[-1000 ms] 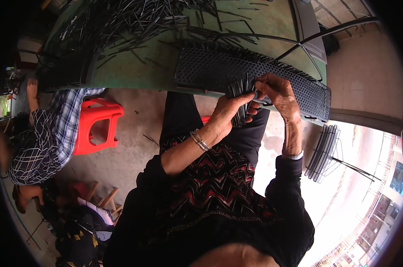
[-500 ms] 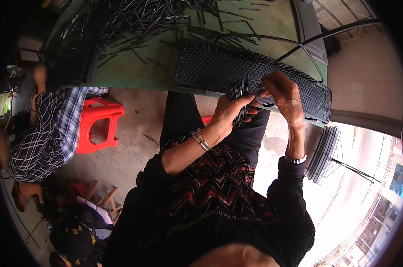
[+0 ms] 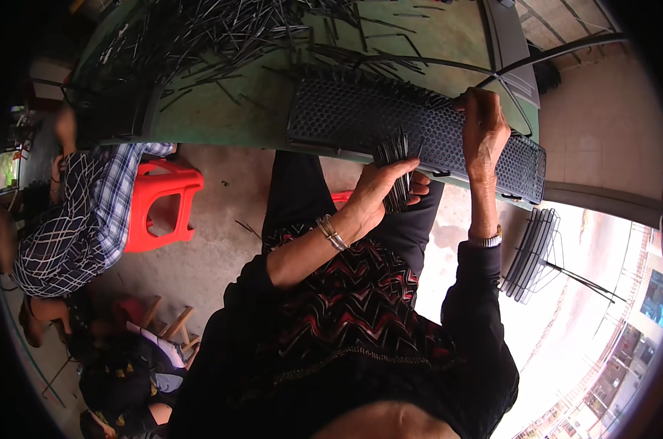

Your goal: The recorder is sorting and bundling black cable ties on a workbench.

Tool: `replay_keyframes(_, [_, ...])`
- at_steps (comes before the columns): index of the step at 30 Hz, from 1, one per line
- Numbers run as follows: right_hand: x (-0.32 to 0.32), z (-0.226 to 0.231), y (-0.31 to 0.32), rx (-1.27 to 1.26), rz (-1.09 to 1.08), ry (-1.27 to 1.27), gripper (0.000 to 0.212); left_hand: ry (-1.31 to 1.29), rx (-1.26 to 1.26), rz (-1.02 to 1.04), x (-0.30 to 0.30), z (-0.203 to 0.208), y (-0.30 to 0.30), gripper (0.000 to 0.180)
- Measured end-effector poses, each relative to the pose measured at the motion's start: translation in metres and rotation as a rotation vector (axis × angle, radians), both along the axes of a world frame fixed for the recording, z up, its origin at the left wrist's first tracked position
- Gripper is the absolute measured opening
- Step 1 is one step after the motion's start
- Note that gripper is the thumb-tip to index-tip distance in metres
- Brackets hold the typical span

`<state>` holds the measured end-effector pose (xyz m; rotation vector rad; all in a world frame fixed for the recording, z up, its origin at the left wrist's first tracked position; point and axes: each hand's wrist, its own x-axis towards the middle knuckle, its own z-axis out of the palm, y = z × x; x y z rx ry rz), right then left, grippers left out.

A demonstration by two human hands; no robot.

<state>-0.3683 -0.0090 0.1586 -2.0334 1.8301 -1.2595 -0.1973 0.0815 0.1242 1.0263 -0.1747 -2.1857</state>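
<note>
My left hand [image 3: 371,192] is closed round a bundle of thin black sticks [image 3: 394,162], just off the near edge of a long black tray [image 3: 338,110] full of small round holes. Sticks poke out of the bundle on both sides of the fingers. My right hand [image 3: 486,135] is over the far side of the tray, its fingers pinched together by the row of black sticks [image 3: 412,86] standing along that edge. Whatever the fingertips hold is too small and dark to make out.
Loose black sticks [image 3: 221,33] lie heaped on the green table [image 3: 211,121]. Black curved rods [image 3: 558,55] cross above its right part. A red stool [image 3: 189,179] stands on the floor at left, beside a person in a checked shirt [image 3: 68,227]. A slatted rack [image 3: 529,256] is at right.
My right hand has moved from beside the bundle, away from me and slightly right, to the tray's far edge. My left hand stays nearly in place with the sticks.
</note>
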Motion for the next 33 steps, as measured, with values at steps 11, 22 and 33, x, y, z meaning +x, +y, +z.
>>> replay_keyframes(11, [0.006,-0.015,-0.002,0.009,0.084,0.067,0.007,0.051,-0.003,0.035,0.001,-0.004,-0.002,0.023])
replay_keyframes(22, [-0.003,-0.019,0.005,0.04,0.049,0.23,0.018,0.041,-0.016,0.032,0.0,0.004,-0.004,0.024])
replay_keyframes(33, [0.008,0.015,0.053,0.726,0.365,-0.379,0.025,-0.063,-0.109,-0.037,-0.003,0.007,-0.004,0.025])
